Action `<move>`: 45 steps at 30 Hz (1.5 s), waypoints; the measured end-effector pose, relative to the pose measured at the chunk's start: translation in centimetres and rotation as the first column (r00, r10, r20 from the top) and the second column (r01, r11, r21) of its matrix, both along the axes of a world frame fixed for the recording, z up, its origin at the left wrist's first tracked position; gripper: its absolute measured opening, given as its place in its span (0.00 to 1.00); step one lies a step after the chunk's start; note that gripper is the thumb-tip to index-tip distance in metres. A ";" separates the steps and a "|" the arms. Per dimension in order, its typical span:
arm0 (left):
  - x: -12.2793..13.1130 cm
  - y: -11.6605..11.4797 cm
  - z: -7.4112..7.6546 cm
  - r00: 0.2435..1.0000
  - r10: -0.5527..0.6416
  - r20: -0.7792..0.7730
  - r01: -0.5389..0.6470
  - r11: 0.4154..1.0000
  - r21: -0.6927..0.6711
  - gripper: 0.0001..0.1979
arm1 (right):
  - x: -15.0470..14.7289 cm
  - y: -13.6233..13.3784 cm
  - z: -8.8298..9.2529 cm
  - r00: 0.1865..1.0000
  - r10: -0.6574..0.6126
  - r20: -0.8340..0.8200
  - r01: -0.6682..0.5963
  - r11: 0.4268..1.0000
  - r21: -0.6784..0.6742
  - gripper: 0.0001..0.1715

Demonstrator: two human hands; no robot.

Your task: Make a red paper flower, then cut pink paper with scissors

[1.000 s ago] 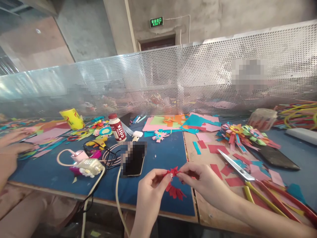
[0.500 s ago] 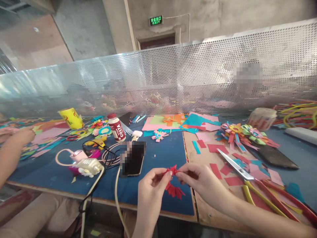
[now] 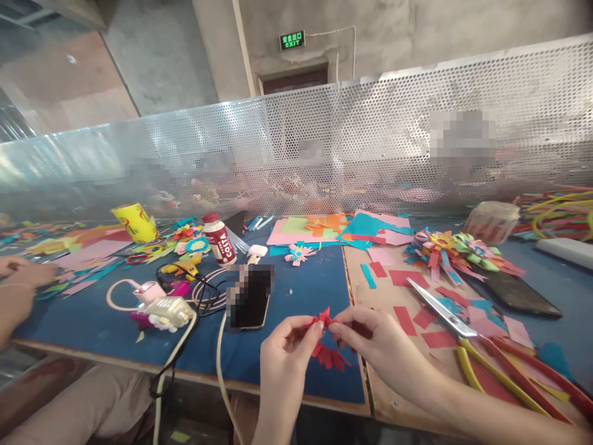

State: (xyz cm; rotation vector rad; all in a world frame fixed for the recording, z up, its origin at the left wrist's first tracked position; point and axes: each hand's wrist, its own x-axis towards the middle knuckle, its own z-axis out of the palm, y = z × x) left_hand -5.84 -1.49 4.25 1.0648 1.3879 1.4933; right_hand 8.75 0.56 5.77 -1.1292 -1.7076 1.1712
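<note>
Between my two hands is a red paper flower piece (image 3: 330, 357) with pointed petals, held just above the table's front edge. My left hand (image 3: 290, 346) pinches its upper part between thumb and fingertips. From the other side, the thumb and index finger of my right hand (image 3: 368, 330) close on the same upper part. The lower petals hang in a curve below my fingers; the fingertips hide the middle. Right of my right hand lie red paper pieces (image 3: 438, 340) and scissors (image 3: 463, 330) with red and yellow handles.
A phone (image 3: 250, 300) and cables lie left of my hands. Farther back stand a Costa bottle (image 3: 219, 240), a yellow cup (image 3: 135, 223) and a jar (image 3: 491, 221). Finished paper flowers (image 3: 442, 250) sit at right. A co-worker's hands (image 3: 21, 275) are at far left. A perforated metal screen (image 3: 306, 148) rises behind.
My hands keep their pinch on the red paper flower piece, which has shifted only slightly. At far left, the co-worker's hands and arm have moved lower.
</note>
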 end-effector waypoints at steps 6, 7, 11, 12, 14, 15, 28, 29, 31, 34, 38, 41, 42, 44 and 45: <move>0.0 0.1 0.0 0.999 -0.007 0.035 0.006 1.000 0.029 0.09 | 0.0 -0.1 -0.1 1.000 0.020 -0.020 -0.019 1.000 0.025 0.08; 0.0 0.0 0.0 0.999 -0.009 0.036 0.007 1.000 0.029 0.09 | 0.0 -0.1 -0.1 1.000 0.017 -0.011 -0.016 0.999 0.034 0.08; 0.2 -0.1 0.0 1.000 -0.006 0.023 0.005 0.999 0.034 0.09 | 0.0 -0.2 -0.3 1.000 -0.008 0.017 0.007 0.999 0.054 0.08; 0.2 -0.1 0.0 1.000 -0.001 0.019 0.001 0.999 0.039 0.08 | 0.0 -0.1 -0.3 1.000 -0.009 0.008 0.008 0.999 0.051 0.09; 0.2 -0.1 0.0 1.000 -0.004 0.011 0.004 0.999 0.046 0.08 | 0.1 0.0 -0.4 1.000 -0.002 -0.026 0.003 0.999 0.035 0.09; 0.2 0.0 -0.1 1.000 -0.009 0.006 0.009 0.999 0.050 0.08 | 0.1 0.1 -0.5 0.999 0.003 -0.045 -0.002 1.000 0.029 0.09; -0.3 -0.2 0.3 0.989 -0.086 -0.123 0.094 0.994 0.058 0.07 | 0.3 0.1 0.1 0.999 -0.037 0.017 0.037 0.999 -0.008 0.12; -0.4 -0.2 0.4 0.988 -0.083 -0.130 0.092 0.994 0.059 0.07 | 0.3 0.1 0.1 0.999 -0.043 0.024 0.043 0.999 -0.008 0.12; -0.5 -0.1 0.4 0.985 -0.094 -0.144 0.103 0.993 0.056 0.07 | 0.3 0.2 0.0 0.998 -0.045 0.031 0.046 0.999 -0.014 0.12; -0.7 0.0 0.4 0.972 -0.155 -0.177 0.163 0.986 0.033 0.07 | 0.3 0.2 -0.1 0.998 -0.048 0.031 0.049 0.999 -0.022 0.12; -0.5 0.0 0.2 0.980 -0.126 -0.151 0.135 0.989 0.052 0.07 | 0.3 0.1 -0.2 0.999 -0.045 0.021 0.045 0.999 -0.009 0.12; -0.3 0.0 -0.1 0.991 -0.084 -0.107 0.090 0.994 0.061 0.07 | 0.2 0.1 -0.3 0.999 -0.042 -0.004 0.042 0.999 0.001 0.12; -0.2 0.0 -0.2 0.991 -0.089 -0.103 0.095 0.994 0.057 0.07 | 0.1 0.1 -0.3 0.999 -0.041 -0.015 0.041 0.999 -0.003 0.12; -0.2 0.0 -0.3 0.990 -0.097 -0.099 0.102 0.994 0.050 0.08 | 0.1 0.1 -0.3 0.999 -0.040 -0.033 0.039 0.999 -0.012 0.11; -0.2 0.1 -0.3 0.991 -0.096 -0.095 0.101 0.994 0.049 0.08 | 0.1 0.2 -0.4 0.998 -0.038 -0.041 0.037 0.999 -0.017 0.10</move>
